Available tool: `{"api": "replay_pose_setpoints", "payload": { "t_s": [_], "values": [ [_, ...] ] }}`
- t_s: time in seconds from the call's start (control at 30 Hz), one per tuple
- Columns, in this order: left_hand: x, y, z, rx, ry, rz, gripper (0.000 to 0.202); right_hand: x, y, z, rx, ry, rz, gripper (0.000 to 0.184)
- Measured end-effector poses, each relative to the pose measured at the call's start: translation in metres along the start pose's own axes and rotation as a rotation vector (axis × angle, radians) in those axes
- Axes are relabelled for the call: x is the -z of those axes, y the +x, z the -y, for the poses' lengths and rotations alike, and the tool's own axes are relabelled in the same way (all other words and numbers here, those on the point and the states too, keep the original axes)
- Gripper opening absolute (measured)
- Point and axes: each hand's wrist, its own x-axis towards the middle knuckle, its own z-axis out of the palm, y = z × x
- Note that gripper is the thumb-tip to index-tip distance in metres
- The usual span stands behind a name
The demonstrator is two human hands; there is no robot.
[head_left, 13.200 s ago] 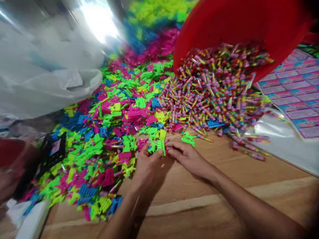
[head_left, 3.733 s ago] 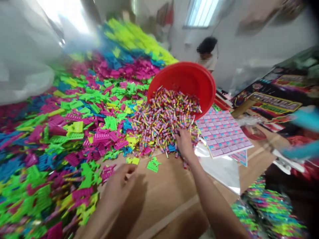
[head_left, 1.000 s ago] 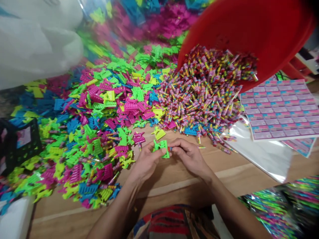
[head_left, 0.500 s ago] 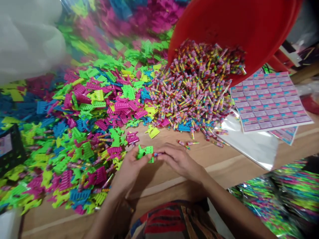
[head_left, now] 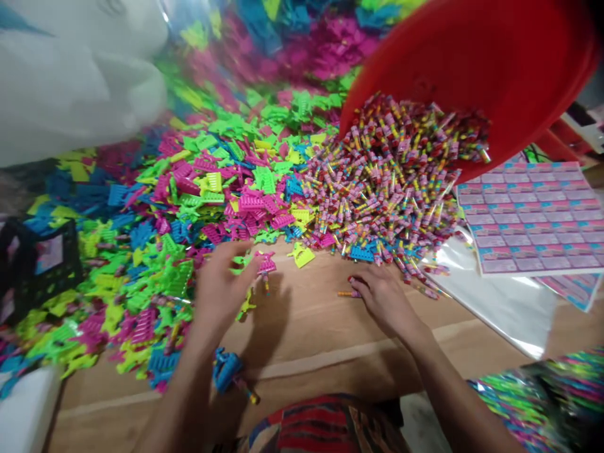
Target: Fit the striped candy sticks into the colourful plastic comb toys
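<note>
my hands are staying well apart. my left hand (head_left: 219,286) is open and hovering just beside one pink plastic comb piece (head_left: 267,265). my right hand (head_left: 387,301) is curving over one striped tube (head_left: 350,294) on the wooden table (head_left: 311,352), can't tell if it's gripping. one blue plastic piece (head_left: 225,370) is lying by my left forearm. a heap of tubes (head_left: 391,176) is spilling from a tilted red basin (head_left: 476,69), a mass of colored plastic pieces (head_left: 189,189) is spreading left, and bare wood is leaving open room between my hands, out to the table's near edge.
</note>
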Motion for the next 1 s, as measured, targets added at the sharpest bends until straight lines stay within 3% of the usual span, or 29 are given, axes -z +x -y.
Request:
{"api": "replay_pose_setpoints", "payload": {
  "t_s": [0.07, 0.13, 0.2, 0.27, 0.37, 0.47, 0.7, 0.77, 0.87, 1.0],
  "values": [
    [-0.049, 0.014, -0.005, -0.057, 0.059, 0.142, 0.024, -0.006, 0.002, 0.001, 0.003, 0.006, -0.003, 0.024],
    [-0.085, 0.024, -0.005, -0.08, 0.165, 0.21, 0.026, -0.006, 0.002, 0.001, -0.004, 0.02, -0.022, 0.022],
    [-0.107, 0.028, -0.003, -0.09, 0.266, 0.242, 0.034, -0.004, 0.001, 0.003, -0.033, 0.043, -0.054, 0.019],
    [-0.118, 0.028, -0.001, -0.089, 0.33, 0.255, 0.04, -0.002, 0.0, 0.007, -0.06, 0.078, -0.089, 0.017],
    [-0.12, 0.024, 0.002, -0.105, 0.296, 0.25, 0.042, -0.003, 0.001, 0.016, -0.066, 0.179, -0.12, 0.015],
    [-0.116, 0.016, 0.004, -0.111, 0.123, 0.239, 0.028, -0.008, 0.005, 0.026, -0.082, 0.349, -0.146, 0.018],
    [-0.102, -0.012, -0.003, 0.081, -0.398, 0.363, 0.007, -0.024, 0.016, 0.051, -0.03, 0.57, -0.095, 0.023],
    [-0.099, -0.019, -0.01, 0.146, -0.545, 0.389, 0.016, -0.027, 0.016, 0.058, 0.0, 0.603, -0.083, 0.023],
    [-0.097, -0.025, -0.019, 0.193, -0.649, 0.39, 0.049, -0.029, 0.015, 0.066, 0.043, 0.639, -0.06, 0.026],
    [-0.098, -0.029, -0.019, 0.278, -0.702, 0.221, 0.059, -0.031, 0.012, 0.07, 0.032, 0.703, -0.065, 0.026]
  ]
}}
